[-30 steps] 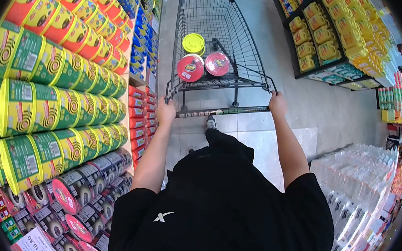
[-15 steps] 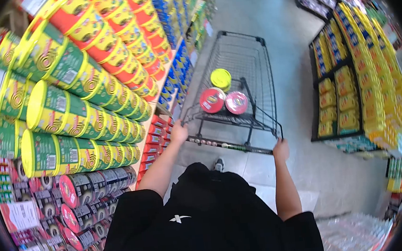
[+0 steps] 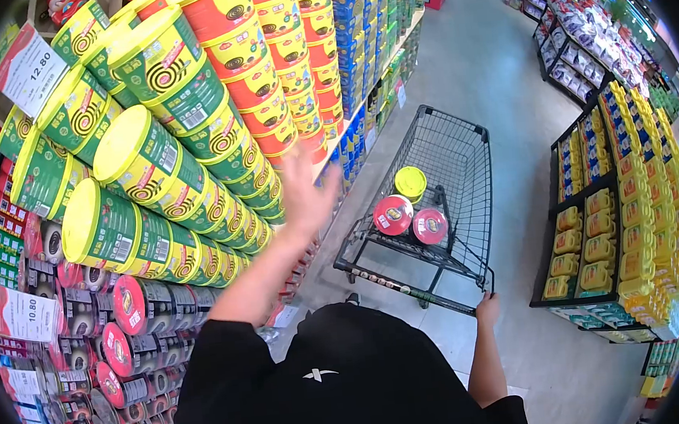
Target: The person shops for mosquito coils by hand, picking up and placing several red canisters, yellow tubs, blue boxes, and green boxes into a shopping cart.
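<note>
My right hand (image 3: 488,310) is wrapped round the right end of the handle of a black wire shopping cart (image 3: 487,191). In the cart's back part sit a yellow-lidded tub (image 3: 410,181) and two round tubs with red or pink lids, a red one (image 3: 393,214) and a pinkish one (image 3: 429,226). My left hand (image 3: 305,191) is off the handle, raised beside the shelf, its fingers spread and blurred by motion. It is nearest to the stacked red-and-yellow tubs (image 3: 251,82) and the green tubs with yellow lids (image 3: 140,149), and appears to hold nothing.
Dark tubs with red lids (image 3: 130,305) lie stacked low on the left, beside price cards (image 3: 24,312). Right of the aisle (image 3: 464,64) stands a rack of yellow bottles (image 3: 634,210). Farther back is another display with white packs (image 3: 577,70).
My left hand has let go of the cart handle and risen towards the stacked tubs, its fingers opening. My right hand still holds the handle. In view, the cart sits lower and further right.
</note>
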`<state>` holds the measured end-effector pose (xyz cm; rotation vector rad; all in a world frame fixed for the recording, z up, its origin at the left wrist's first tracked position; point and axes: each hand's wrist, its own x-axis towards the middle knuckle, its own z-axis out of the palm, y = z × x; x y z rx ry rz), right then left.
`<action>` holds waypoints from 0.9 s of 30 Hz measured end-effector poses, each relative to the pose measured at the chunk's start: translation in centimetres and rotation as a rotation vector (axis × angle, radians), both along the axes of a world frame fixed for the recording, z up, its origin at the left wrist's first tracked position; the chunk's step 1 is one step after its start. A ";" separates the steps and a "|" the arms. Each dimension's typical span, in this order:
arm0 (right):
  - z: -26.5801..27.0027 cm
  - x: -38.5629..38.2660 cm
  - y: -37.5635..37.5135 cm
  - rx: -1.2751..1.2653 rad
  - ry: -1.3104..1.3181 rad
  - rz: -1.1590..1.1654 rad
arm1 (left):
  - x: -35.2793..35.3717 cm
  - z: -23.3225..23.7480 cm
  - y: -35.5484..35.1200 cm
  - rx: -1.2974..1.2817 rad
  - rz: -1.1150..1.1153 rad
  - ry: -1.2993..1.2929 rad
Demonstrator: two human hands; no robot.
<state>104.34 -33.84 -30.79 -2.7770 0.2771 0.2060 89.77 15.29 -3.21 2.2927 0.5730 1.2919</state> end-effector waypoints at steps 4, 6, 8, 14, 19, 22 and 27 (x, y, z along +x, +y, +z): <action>-1.1 0.0 -1.0 0.006 -0.031 0.023 | -2.1 15.7 9.8 0.513 0.470 -0.281; -1.1 0.0 -1.1 -0.001 -0.026 0.020 | -3.0 19.7 14.2 0.467 0.633 -0.311; -0.5 -0.3 -0.9 -0.002 -0.019 0.012 | -3.4 21.3 17.6 0.345 0.683 -0.219; -1.4 -0.5 -1.3 -0.008 -0.047 -0.005 | -3.9 22.6 20.3 0.152 0.730 -0.136; -1.2 -0.5 -1.3 -0.019 -0.055 0.014 | -3.7 22.2 20.8 0.195 0.714 -0.246; -1.3 -0.4 -1.3 -0.026 -0.052 0.020 | -4.1 22.4 20.9 0.298 0.683 -0.328; -1.4 -0.5 -1.3 -0.026 -0.020 0.000 | -4.9 23.0 18.1 0.393 0.608 -0.419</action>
